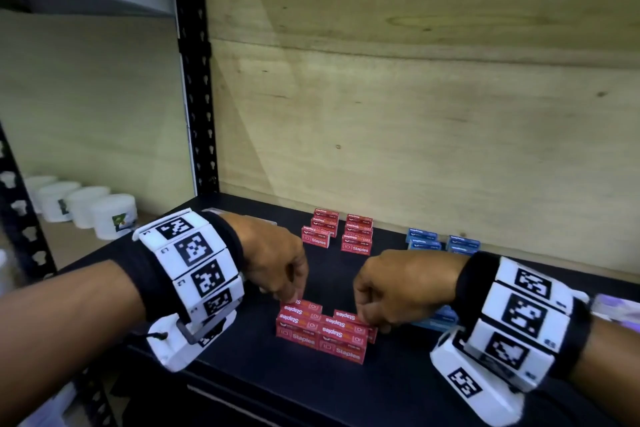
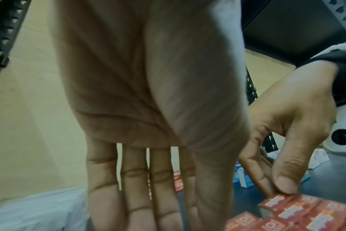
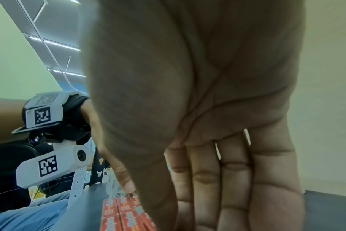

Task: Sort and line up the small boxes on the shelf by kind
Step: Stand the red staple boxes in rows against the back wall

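Reaching over the black shelf [image 1: 242,367], we had both hands down on the near cluster of red staple boxes [image 1: 322,329]. Our left hand [image 1: 273,260] pinched the cluster's back-left box; our right hand [image 1: 398,288] pinched the back-right one between thumb and fingers. More red boxes [image 1: 337,230] and blue boxes [image 1: 443,243] stood near the back wall. Only the left wrist view showed the right thumb [image 2: 284,175] pressing the box's edge.
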